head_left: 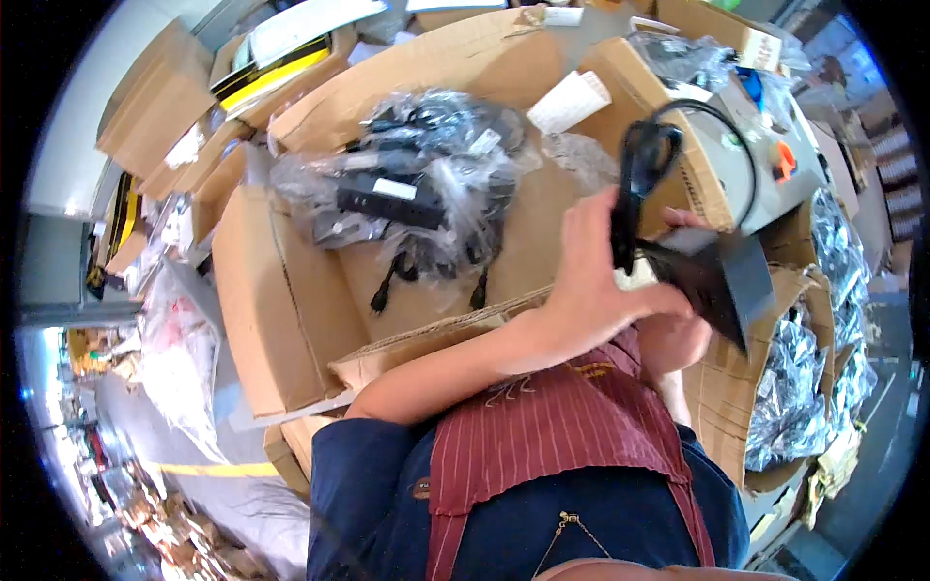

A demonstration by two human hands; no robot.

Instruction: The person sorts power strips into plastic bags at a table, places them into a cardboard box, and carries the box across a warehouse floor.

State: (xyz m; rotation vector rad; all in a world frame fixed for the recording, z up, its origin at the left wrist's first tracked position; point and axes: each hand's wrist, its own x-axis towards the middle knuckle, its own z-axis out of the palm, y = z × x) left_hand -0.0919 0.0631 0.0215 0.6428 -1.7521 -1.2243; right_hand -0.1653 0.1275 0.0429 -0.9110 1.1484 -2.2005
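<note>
A black power adapter [702,276] with a coiled black cable [644,155] is held up in front of my apron, over the right part of an open cardboard box [281,290]. My left hand [596,266] grips its left side, thumb along the lower edge and fingers raised beside the cable. Round the adapter's other side, my right hand [675,341] holds it; its palm is below and a fingertip shows above, the rest hidden. Inside the box lies a pile of black adapters in clear plastic bags [392,194], with two black plugs [383,295] hanging out.
At the right, cartons hold more plastic-bagged items [790,387]. A grey surface [722,145] beyond the box carries an orange object [783,163]. White paper [572,102] lies on the box's far flap. Open cartons [160,97] crowd the far left, with plastic wrap [179,349] below.
</note>
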